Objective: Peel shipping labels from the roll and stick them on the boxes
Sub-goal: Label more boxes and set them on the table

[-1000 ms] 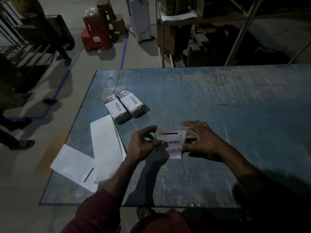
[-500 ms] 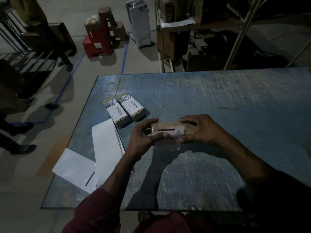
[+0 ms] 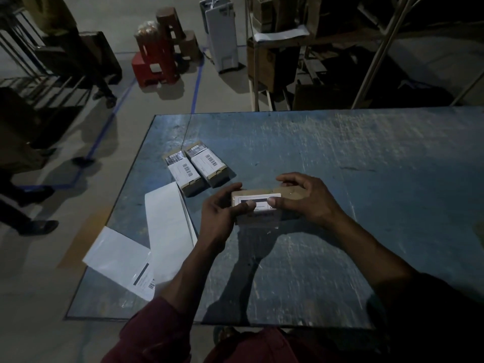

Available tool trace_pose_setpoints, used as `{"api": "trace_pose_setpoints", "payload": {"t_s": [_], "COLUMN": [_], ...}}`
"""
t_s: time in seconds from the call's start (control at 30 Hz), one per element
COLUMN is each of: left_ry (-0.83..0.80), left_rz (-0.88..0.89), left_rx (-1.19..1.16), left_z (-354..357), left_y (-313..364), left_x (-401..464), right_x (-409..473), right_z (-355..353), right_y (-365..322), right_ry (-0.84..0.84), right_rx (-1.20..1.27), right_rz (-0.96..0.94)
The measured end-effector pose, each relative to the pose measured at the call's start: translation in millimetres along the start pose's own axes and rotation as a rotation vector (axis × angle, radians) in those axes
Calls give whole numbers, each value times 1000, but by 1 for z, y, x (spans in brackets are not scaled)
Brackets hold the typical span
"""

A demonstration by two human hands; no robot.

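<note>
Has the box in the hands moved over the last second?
Yes. The box has been tipped up off the table and carried toward the two labelled boxes, which stayed put.

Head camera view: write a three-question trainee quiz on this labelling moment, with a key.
1. True or false: both hands grip the box being labelled.
2. How many labelled boxes lie side by side beyond it? A) one B) two C) four
3. Fill in: the label strip lies on the table to the person's ____.

Key: 1 true, left hand and right hand hold its ends. 2 B, the finished boxes. 3 left.
</note>
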State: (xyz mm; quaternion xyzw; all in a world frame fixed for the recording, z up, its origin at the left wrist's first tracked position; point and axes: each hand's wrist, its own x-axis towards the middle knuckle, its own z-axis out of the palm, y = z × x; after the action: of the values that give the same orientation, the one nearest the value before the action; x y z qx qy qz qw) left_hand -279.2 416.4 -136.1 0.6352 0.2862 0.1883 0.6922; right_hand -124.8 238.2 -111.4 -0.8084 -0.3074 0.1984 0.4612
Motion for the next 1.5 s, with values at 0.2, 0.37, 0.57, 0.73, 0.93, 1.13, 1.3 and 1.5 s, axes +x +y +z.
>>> {"api": "trace_pose_setpoints", "payload": {"t_s": [0.2,0.37,0.57,0.73,0.93,1.13,1.3,1.5], "left_ry": [40,43,121,165,149,175,175,178], "left_rz": [29,63,147,179,125,90,67,-43], "left_rx": [-26,9,137,150,178,153,189,120], "left_z": [4,15,18,15,16,12,16,15], "left_y": [-5,-11,-15,-9,-10,-8,-8,-7], "left_x": [-1,-11,-14,-14,-15,-13,-16,-12], "right_x": [-6,-10,-12,-11,-15,-9,-13,-12], "right_z": [13,18,24,18,22,18,24,24], "right_y": [1,-6,-6,-7,-11,-4,-11,-9], "right_ry": [64,84,73,56,111,78,98,73], "right_rx": [66,46,-1,111,35,88,11,42], "right_rz": [21,7,-2,25,29,64,81,132]}}
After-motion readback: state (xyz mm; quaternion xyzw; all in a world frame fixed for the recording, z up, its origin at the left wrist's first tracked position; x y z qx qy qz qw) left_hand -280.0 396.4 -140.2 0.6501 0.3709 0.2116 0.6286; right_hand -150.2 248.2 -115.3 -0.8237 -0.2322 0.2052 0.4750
